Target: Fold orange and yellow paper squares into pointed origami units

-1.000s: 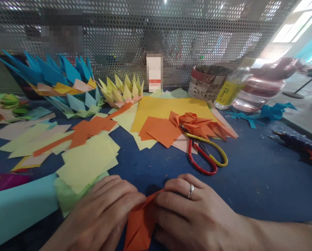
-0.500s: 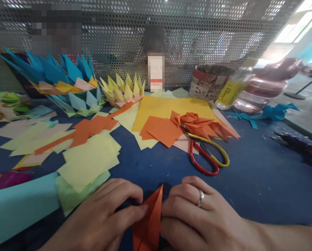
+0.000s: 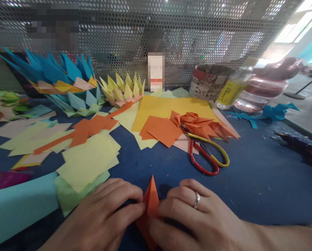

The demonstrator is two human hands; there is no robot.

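Note:
Both my hands meet at the bottom middle of the view over a small folded orange paper piece [image 3: 151,200], whose pointed tip stands up between them. My left hand [image 3: 103,218] pinches it from the left with curled fingers. My right hand [image 3: 195,218], a ring on one finger, presses and grips it from the right. The lower part of the paper is hidden under my fingers. Beyond my hands lie red- and yellow-handled scissors [image 3: 207,155] and a heap of folded orange pieces [image 3: 198,125] beside flat orange squares [image 3: 162,130].
The blue table [image 3: 258,181] carries pale yellow squares [image 3: 90,160], a large yellow sheet [image 3: 169,106], a light-blue roll [image 3: 20,205], blue and yellow modular paper models [image 3: 59,82], a woven pot [image 3: 208,82], a bottle [image 3: 230,90], a pink jar [image 3: 263,89] and a glue gun [image 3: 301,146]. A perforated metal screen [image 3: 119,38] closes the back.
The orange paper has been folded narrower and turned upright: its tip now points up between my fingers. My hands have closed in tighter around it.

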